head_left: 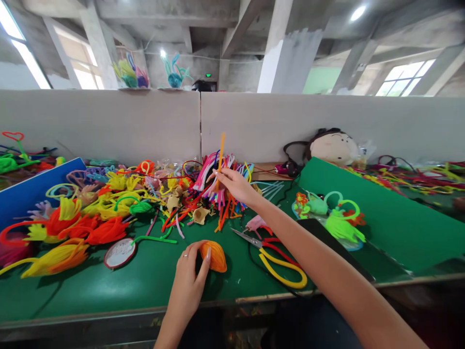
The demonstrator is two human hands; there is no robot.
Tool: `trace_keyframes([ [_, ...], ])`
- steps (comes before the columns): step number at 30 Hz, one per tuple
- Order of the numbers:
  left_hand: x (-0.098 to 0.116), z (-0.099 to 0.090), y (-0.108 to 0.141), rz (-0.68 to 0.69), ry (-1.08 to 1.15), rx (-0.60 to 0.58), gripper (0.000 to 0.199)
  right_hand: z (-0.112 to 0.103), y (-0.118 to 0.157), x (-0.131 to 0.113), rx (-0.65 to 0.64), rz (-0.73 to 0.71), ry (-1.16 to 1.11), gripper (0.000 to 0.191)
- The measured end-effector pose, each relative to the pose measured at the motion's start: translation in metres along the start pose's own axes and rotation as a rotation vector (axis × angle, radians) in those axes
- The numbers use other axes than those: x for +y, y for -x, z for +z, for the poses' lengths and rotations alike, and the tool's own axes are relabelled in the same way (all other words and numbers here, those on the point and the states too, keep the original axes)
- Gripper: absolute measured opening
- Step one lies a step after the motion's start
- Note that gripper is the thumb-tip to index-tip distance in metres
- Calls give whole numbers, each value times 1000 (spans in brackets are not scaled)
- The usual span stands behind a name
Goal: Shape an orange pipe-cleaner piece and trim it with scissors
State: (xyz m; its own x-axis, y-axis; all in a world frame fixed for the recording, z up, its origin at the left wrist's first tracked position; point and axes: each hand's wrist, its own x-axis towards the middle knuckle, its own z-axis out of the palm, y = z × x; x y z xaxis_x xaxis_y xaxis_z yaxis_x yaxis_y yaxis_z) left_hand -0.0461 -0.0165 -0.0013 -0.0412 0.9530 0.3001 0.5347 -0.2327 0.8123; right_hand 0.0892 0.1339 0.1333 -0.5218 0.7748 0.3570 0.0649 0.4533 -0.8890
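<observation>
My left hand (193, 266) is closed around the side of an orange pipe-cleaner piece (217, 256), rounded like a bud, low over the front of the green table. Farther back, my right hand (232, 183) pinches an orange pipe cleaner (222, 148) that stands nearly upright. Beneath and behind that hand lies a heap of pink, white, red and orange pipe cleaners (207, 177). To the right of the orange bud, scissors (274, 259) with yellow and red handles rest on the table, blades pointing left, partly under my right forearm.
Fuzzy red and yellow flowers (98, 230) crowd the left, near a round white disc (120, 253) and a blue panel (43, 182). Green pipe-cleaner pieces (343, 223) lie on the right beside a slanted green board (378, 213). A grey partition (145, 121) runs behind, with a plush face bag (332, 147) against it.
</observation>
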Motion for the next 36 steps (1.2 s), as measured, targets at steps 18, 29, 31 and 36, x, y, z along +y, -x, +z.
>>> trace_keyframes([
  [18, 1, 0, 2, 30, -45, 97, 56, -15, 75, -2, -496, 249, 549, 42],
  [29, 0, 2, -2, -67, -66, 37, 53, -10, 107, -2, -455, 231, 701, 34],
  [31, -2, 1, -5, -33, -64, 50, 43, -10, 111, 1, -458, 262, 644, 35],
  [36, -2, -4, -21, 65, -109, 113, 25, -10, 118, 1, -415, 240, 582, 37],
])
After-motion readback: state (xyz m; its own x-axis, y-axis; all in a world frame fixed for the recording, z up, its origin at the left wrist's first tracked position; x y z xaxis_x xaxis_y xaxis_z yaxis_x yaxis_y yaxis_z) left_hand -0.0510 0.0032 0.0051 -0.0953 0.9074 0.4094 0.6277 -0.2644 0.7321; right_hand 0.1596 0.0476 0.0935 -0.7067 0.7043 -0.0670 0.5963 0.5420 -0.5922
